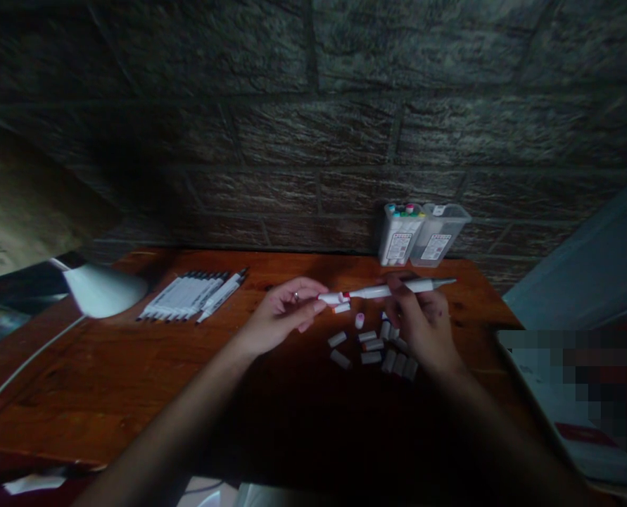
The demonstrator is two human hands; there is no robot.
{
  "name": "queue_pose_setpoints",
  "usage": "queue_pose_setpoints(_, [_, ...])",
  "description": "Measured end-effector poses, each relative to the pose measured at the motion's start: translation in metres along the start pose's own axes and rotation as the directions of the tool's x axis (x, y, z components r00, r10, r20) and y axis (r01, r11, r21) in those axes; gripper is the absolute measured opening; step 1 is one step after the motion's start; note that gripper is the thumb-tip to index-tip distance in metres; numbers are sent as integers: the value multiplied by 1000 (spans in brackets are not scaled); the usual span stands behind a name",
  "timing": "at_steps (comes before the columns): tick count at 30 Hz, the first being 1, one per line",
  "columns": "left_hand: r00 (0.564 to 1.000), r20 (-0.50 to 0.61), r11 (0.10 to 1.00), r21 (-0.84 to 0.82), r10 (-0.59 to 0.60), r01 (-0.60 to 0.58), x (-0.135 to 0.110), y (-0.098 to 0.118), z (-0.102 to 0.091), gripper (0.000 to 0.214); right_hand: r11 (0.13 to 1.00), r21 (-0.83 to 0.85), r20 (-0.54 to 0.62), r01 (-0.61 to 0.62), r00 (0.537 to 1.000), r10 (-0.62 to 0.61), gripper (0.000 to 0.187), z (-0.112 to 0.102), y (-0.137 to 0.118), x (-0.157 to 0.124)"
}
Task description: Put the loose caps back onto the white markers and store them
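Note:
My right hand [421, 320] grips a white marker [397, 289] by its barrel and holds it level above the wooden table [107, 366]. My left hand [286, 310] pinches a small white cap [332, 298] at the marker's left tip, where a red nib shows. Several loose grey and white caps [371, 348] lie on the table under and between my hands. A row of capped markers [191, 296] lies side by side at the back left.
Two clear plastic marker boxes [421, 234] stand against the brick wall, the left one with markers inside. A white desk lamp [105, 290] leans in from the left. Papers or a book [571, 415] lie at the right edge.

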State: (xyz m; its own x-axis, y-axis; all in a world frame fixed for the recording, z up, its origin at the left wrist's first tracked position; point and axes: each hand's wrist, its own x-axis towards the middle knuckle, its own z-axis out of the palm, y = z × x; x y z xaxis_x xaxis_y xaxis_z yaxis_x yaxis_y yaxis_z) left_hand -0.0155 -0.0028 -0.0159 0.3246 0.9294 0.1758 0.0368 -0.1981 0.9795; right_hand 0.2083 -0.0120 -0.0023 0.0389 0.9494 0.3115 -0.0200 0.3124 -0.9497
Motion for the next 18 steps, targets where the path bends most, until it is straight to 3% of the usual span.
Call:
queue_pose_setpoints(9, [999, -21, 999, -15, 34, -34, 0, 3, 2, 23, 1000, -8, 7, 26, 1000, -26, 28, 2, 0, -1])
queue_pose_setpoints(18, [997, -55, 999, -11, 45, -45, 0, 2, 3, 24, 995, -79, 252, -62, 965, 80, 39, 0, 1, -2])
